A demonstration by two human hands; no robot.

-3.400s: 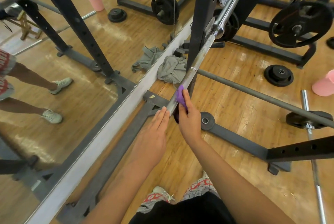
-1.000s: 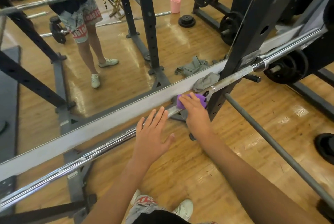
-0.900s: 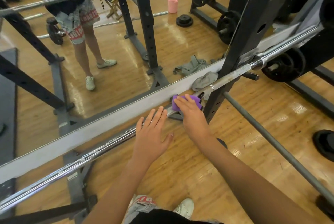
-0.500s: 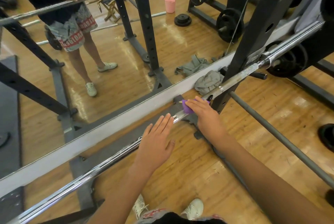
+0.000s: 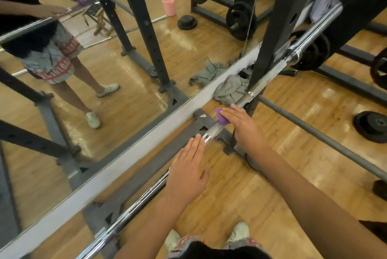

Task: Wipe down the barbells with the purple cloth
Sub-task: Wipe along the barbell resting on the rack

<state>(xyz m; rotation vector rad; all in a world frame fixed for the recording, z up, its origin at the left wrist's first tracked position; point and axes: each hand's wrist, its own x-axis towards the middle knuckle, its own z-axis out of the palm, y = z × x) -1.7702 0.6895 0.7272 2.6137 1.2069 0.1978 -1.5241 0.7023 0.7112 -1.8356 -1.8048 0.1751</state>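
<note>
purple cloth (image 5: pixel 221 118), silver chrome barbell (image 5: pixel 213 132), pink cup (image 5: pixel 168 5), grey rag (image 5: pixel 229 89), black rack (image 5: pixel 276 20), honey-brown plank floor (image 5: pixel 293 124)

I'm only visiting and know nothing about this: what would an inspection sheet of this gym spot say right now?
Surface: wooden floor.
Job's things: barbell sits racked; purple cloth lies on it.
Clutter: grey rag crumpled at the mirror's foot; weight plate loose on the floor.
Hands: left hand flat on the barbell, fingers straight; right hand holds the purple cloth against it.
Cables: one thin cable hangs beside the rack upright.
Surroundings: mirror reflecting the person and a pink cup; grey bar running right from the rack.
</note>
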